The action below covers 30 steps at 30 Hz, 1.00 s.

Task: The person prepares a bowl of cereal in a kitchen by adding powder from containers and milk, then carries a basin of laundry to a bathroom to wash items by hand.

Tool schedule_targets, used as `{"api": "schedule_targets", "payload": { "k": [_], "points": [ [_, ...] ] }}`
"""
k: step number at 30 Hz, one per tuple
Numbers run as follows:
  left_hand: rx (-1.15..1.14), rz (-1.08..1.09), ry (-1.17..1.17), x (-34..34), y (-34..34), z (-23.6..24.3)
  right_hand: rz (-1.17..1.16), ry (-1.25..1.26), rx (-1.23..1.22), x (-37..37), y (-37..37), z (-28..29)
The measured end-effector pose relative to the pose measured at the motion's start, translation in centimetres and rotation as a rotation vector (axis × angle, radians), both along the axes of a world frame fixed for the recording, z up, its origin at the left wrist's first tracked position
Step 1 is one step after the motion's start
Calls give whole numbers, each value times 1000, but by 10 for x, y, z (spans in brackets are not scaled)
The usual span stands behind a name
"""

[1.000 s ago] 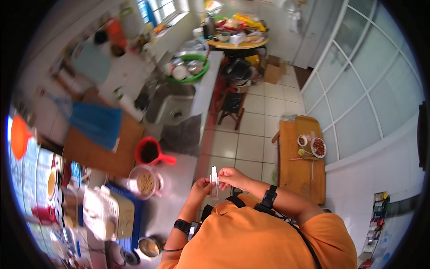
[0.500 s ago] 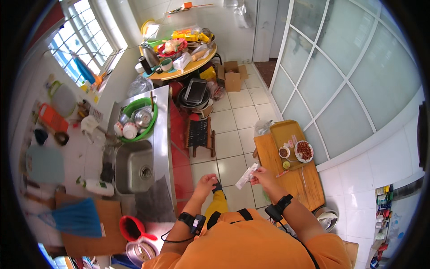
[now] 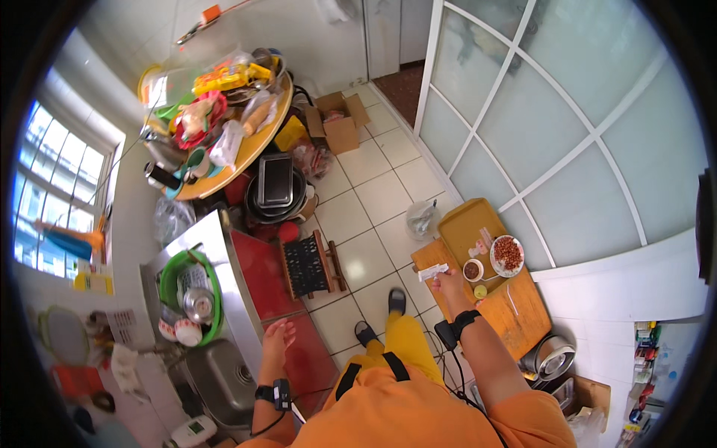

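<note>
In my right hand (image 3: pixel 451 285) is a small, crumpled white-and-clear plastic packet (image 3: pixel 432 272), pinched at one end above the wooden table's (image 3: pixel 523 317) near left edge. My left hand (image 3: pixel 278 336) hangs over the red cabinet front, its loosely curled fingers apart and nothing visible in them. Beyond my right hand, a mustard-brown tray (image 3: pixel 464 224) bears a white plate of reddish-brown nuts (image 3: pixel 508 254) and a small bowl with dark contents (image 3: pixel 473 269). A small yellow-green round thing (image 3: pixel 480 292) sits beside my right wrist.
A low woven stool (image 3: pixel 306 267) stands on the tiled floor ahead. To the left are a steel sink (image 3: pixel 216 377) and a green basin of dishes (image 3: pixel 218 299). Farther back are a crowded round table (image 3: pixel 261 153) and a cardboard box (image 3: pixel 342 134). Metal pots (image 3: pixel 551 358) stand low at right.
My view has turned and shifted. My right hand has carried the packet toward the tray and over the table edge. My left hand has moved left, away from the right, and its fingers have loosened.
</note>
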State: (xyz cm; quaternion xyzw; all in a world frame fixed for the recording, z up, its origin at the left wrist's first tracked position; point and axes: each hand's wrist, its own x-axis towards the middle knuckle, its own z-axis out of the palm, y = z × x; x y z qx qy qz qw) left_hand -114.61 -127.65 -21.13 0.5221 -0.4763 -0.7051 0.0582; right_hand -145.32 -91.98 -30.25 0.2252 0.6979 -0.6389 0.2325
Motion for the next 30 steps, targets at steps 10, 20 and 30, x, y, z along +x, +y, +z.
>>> {"api": "schedule_targets", "payload": {
  "k": [10, 20, 30],
  "points": [
    [9, 320, -282, 33, -45, 55, -67, -107, 330, -149, -42, -171],
    [201, 610, -567, 131, -3, 94, -202, 93, 560, -270, -56, -347],
    [342, 509, -770, 70, -16, 91, -284, -135, 318, -275, -60, -410]
  ]
}}
